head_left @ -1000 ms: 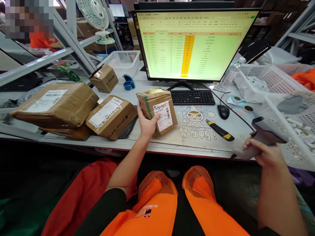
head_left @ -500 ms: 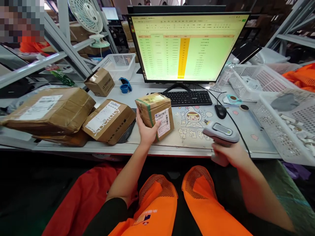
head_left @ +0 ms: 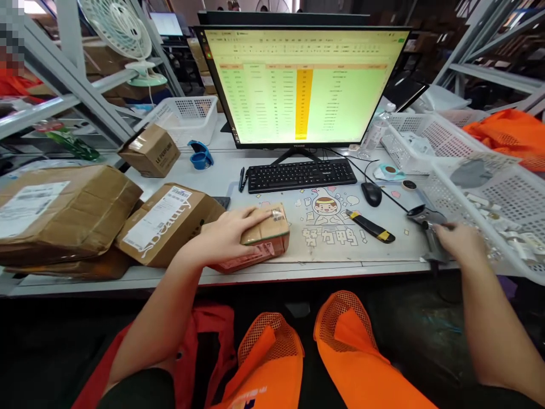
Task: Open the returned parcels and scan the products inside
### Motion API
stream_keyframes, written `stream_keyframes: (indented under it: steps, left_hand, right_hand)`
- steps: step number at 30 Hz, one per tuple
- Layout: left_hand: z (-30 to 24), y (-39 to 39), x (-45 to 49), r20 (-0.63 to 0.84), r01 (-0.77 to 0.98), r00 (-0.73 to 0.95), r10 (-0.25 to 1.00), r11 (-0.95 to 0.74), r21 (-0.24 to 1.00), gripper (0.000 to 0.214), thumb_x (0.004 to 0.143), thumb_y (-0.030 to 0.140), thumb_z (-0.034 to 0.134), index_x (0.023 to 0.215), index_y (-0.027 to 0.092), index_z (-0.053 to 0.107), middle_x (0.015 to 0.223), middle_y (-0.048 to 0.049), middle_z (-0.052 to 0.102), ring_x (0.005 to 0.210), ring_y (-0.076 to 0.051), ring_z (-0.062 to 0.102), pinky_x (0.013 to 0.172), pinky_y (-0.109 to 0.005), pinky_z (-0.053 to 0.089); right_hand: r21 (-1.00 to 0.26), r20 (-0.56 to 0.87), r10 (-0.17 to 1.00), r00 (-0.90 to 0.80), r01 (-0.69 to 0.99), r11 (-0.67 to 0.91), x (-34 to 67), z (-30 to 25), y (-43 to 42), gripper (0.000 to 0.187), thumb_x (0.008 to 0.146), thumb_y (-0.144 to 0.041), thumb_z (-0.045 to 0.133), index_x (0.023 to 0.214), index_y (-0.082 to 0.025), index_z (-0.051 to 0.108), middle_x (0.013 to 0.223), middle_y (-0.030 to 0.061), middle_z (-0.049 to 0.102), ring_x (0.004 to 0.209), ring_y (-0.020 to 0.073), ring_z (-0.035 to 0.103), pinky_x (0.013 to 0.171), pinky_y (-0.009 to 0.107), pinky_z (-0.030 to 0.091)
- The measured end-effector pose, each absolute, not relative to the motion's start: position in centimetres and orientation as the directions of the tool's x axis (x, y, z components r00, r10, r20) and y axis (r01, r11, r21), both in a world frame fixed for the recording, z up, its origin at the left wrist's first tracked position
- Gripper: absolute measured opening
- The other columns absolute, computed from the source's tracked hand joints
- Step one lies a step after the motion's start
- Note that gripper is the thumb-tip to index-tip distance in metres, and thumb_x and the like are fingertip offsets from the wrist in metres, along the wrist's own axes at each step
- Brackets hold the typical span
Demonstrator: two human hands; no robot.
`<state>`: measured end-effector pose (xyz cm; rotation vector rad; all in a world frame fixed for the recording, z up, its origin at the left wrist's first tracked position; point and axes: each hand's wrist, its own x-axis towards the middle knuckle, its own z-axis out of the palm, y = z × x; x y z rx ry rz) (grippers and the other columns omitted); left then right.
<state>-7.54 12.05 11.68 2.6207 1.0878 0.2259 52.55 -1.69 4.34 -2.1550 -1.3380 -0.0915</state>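
My left hand [head_left: 225, 233] lies over a small taped cardboard parcel [head_left: 266, 241] that rests flat near the desk's front edge, fingers curved round its top. At the right edge of the desk my right hand [head_left: 457, 241] grips a grey handheld barcode scanner [head_left: 423, 218], which touches the desk beside a white basket. A yellow and black utility knife [head_left: 370, 225] lies between the two hands on the printed desk mat.
Larger cardboard parcels [head_left: 164, 221] [head_left: 55, 207] are stacked at the left. Behind stand a monitor [head_left: 300, 85], keyboard [head_left: 301, 173], mouse [head_left: 372, 193], small box [head_left: 150, 150], blue tape holder [head_left: 199, 154] and fan [head_left: 121, 34]. White perforated baskets [head_left: 481, 193] crowd the right.
The small parcel went from upright in my left hand to lying flat on the desk. My right hand swung the scanner away from it to the right desk edge.
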Motion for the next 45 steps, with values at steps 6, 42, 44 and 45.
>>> stream_keyframes:
  steps: [6, 42, 44, 45]
  left_hand:
    - [9.3, 10.3, -3.9, 0.161, 0.613, 0.742, 0.651, -0.756, 0.23, 0.066, 0.09, 0.034, 0.065, 0.156, 0.032, 0.06, 0.169, -0.0119, 0.048, 0.158, -0.046, 0.04, 0.129, -0.078, 0.02]
    - [4.1, 7.8, -2.2, 0.48, 0.564, 0.517, 0.709, -0.704, 0.432, 0.088, 0.081, 0.044, 0.075, 0.161, 0.02, 0.048, 0.172, -0.0176, 0.042, 0.164, -0.047, 0.028, 0.134, -0.071, 0.004]
    - [4.2, 7.8, -2.3, 0.468, 0.588, 0.521, 0.713, -0.698, 0.409, 0.092, 0.081, 0.044, 0.077, 0.163, 0.019, 0.045, 0.172, -0.019, 0.042, 0.164, -0.046, 0.029, 0.134, -0.069, 0.007]
    - [4.3, 7.8, -2.3, 0.465, 0.596, 0.532, 0.708, -0.703, 0.389, 0.092, 0.082, 0.042, 0.077, 0.164, 0.018, 0.043, 0.172, -0.0195, 0.042, 0.164, -0.046, 0.03, 0.135, -0.068, 0.008]
  right_hand:
    - [-0.394, 0.205, 0.944, 0.258, 0.905, -0.162, 39.7, 4.5, 11.7, 0.048, 0.094, -0.042, 0.052, 0.126, -0.015, 0.075, 0.131, 0.0173, 0.075, 0.125, 0.0348, 0.066, 0.113, 0.05, 0.053]
    - [-0.417, 0.297, 0.948, -0.112, 0.878, 0.234, 31.0, 2.2, -3.6, 0.049, 0.103, -0.052, 0.051, 0.139, -0.021, 0.063, 0.121, 0.0167, 0.074, 0.109, 0.0351, 0.071, 0.095, 0.049, 0.059]
    - [-0.45, 0.295, 0.929, -0.225, 0.825, 0.343, 28.2, 2.5, -4.3, 0.049, 0.104, -0.056, 0.054, 0.138, -0.023, 0.065, 0.114, 0.0142, 0.076, 0.102, 0.0334, 0.073, 0.09, 0.046, 0.06]
    - [-0.459, 0.287, 0.921, -0.262, 0.807, 0.372, 27.1, 2.5, -4.3, 0.05, 0.104, -0.059, 0.055, 0.137, -0.024, 0.066, 0.111, 0.0137, 0.076, 0.099, 0.0331, 0.073, 0.087, 0.046, 0.061]
